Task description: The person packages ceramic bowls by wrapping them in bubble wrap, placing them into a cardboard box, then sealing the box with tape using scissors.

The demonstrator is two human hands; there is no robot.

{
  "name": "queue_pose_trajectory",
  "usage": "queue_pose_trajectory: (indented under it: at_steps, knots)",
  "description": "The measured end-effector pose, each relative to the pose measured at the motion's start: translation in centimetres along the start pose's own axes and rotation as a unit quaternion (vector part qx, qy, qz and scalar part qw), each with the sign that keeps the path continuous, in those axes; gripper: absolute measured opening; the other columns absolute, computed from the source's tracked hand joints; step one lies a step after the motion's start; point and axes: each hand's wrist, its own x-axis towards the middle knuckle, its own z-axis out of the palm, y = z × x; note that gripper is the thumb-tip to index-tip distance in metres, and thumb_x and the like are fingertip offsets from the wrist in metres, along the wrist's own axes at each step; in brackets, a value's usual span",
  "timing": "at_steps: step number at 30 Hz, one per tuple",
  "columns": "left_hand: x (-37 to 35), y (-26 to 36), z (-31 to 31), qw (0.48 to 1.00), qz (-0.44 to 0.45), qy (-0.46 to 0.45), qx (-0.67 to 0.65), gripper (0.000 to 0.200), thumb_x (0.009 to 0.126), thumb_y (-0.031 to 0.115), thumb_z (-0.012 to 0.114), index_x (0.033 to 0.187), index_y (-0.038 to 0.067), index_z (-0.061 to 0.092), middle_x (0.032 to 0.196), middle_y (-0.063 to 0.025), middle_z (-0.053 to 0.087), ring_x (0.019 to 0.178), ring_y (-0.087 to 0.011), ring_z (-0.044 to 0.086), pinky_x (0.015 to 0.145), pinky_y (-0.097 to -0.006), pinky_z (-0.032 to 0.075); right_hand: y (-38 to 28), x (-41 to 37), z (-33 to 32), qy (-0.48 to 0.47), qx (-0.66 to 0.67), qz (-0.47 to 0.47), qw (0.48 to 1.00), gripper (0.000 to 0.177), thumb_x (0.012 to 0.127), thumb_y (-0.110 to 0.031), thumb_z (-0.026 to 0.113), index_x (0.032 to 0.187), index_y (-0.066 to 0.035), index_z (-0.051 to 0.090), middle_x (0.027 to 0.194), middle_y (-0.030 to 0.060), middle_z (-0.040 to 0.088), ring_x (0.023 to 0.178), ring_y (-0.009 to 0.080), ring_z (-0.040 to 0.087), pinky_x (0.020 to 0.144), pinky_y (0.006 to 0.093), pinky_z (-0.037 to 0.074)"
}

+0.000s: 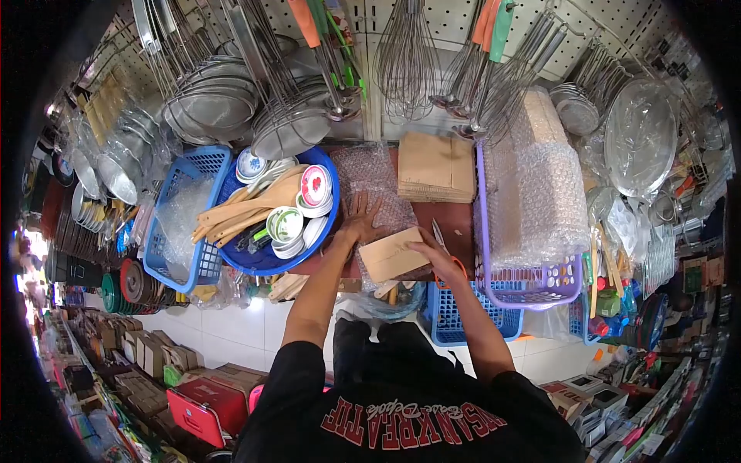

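My left hand (357,221) lies flat with fingers spread on a sheet of bubble wrap (363,168) on the reddish-brown table. Between my thumb and fingers, my right hand (438,259) grips a small rectangular piece of brown cardboard (384,258), tilted over the front part of the wrap. Scissors (438,234) with orange handles rest beside my right hand, partly covered by it. Behind the hands is a stack of cardboard pieces (436,171). To the left stands a blue basin (334,174) holding wooden spatulas (266,199) and small round dishes (286,224).
A purple basket (482,185) with a large bubble-wrap roll (538,181) borders the right side. Blue baskets stand at far left (210,160) and below the table (451,328). Whisks (407,65), ladles and strainers (210,104) hang from the perforated back panel.
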Motion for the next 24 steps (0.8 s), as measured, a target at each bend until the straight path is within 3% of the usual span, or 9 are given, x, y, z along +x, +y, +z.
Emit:
queue_pose_trajectory:
  at_steps: [7,10,16,19,22,24]
  knots:
    - [0.1,0.0,-0.4,1.0,-0.008,-0.021,0.007,0.106,0.078,0.082,0.047,0.158,0.027,0.002,0.161,-0.0201,-0.013,0.147,-0.0397,-0.017,0.113,-0.0654,-0.01,1.5,0.9,0.6,0.007,-0.031,0.041,0.999,0.087,0.084,-0.05,0.066,0.147,-0.001,0.034,0.144,0.0166,0.044,0.134,0.0256,0.042,0.111,0.0342,0.03]
    - [-0.1,0.1,-0.5,1.0,-0.004,-0.011,0.009,0.103,0.08,0.081,0.043,0.158,0.027,0.003,0.162,-0.0191,-0.011,0.148,-0.0391,-0.015,0.112,-0.0652,-0.012,2.0,1.2,0.9,0.028,-0.071,0.045,0.996,0.074,0.089,-0.038,0.063,0.147,-0.001,0.035,0.141,0.0123,0.048,0.131,0.0212,0.044,0.11,0.0315,0.031]
    - [0.4,-0.3,-0.1,1.0,-0.002,-0.012,0.003,0.107,0.078,0.082,0.048,0.158,0.028,0.001,0.161,-0.0197,-0.014,0.148,-0.0392,-0.018,0.112,-0.0668,-0.008,0.2,0.5,1.1,0.015,-0.096,0.04,0.994,0.074,0.089,-0.039,0.063,0.147,-0.001,0.036,0.142,0.0123,0.047,0.131,0.0214,0.043,0.11,0.0319,0.031]
    - [0.3,-0.3,-0.1,1.0,0.002,-0.005,0.009,0.104,0.079,0.081,0.045,0.158,0.027,0.004,0.162,-0.0184,-0.012,0.148,-0.0382,-0.017,0.111,-0.0669,-0.012,0.4,0.9,0.7,0.009,-0.092,0.059,0.994,0.09,0.084,-0.053,0.065,0.151,-0.003,0.031,0.148,0.0173,0.042,0.137,0.0265,0.04,0.113,0.0351,0.029]
    - [0.0,-0.1,-0.7,1.0,-0.004,-0.019,0.01,0.104,0.08,0.08,0.046,0.158,0.027,0.003,0.162,-0.018,-0.014,0.148,-0.0377,-0.018,0.111,-0.0665,-0.013,1.9,1.6,-0.2,0.011,-0.084,0.029,0.996,0.071,0.091,-0.038,0.064,0.146,0.0,0.039,0.139,0.0117,0.051,0.128,0.0196,0.047,0.108,0.0305,0.033]
    - [-0.1,0.1,-0.8,1.0,-0.007,-0.024,0.006,0.103,0.08,0.079,0.046,0.158,0.027,0.003,0.162,-0.0177,-0.015,0.148,-0.0374,-0.019,0.111,-0.0657,-0.014,2.7,2.1,-0.6,0.012,-0.105,0.021,0.994,0.07,0.091,-0.037,0.065,0.145,0.0,0.041,0.136,0.0115,0.053,0.126,0.0196,0.048,0.107,0.0297,0.035]
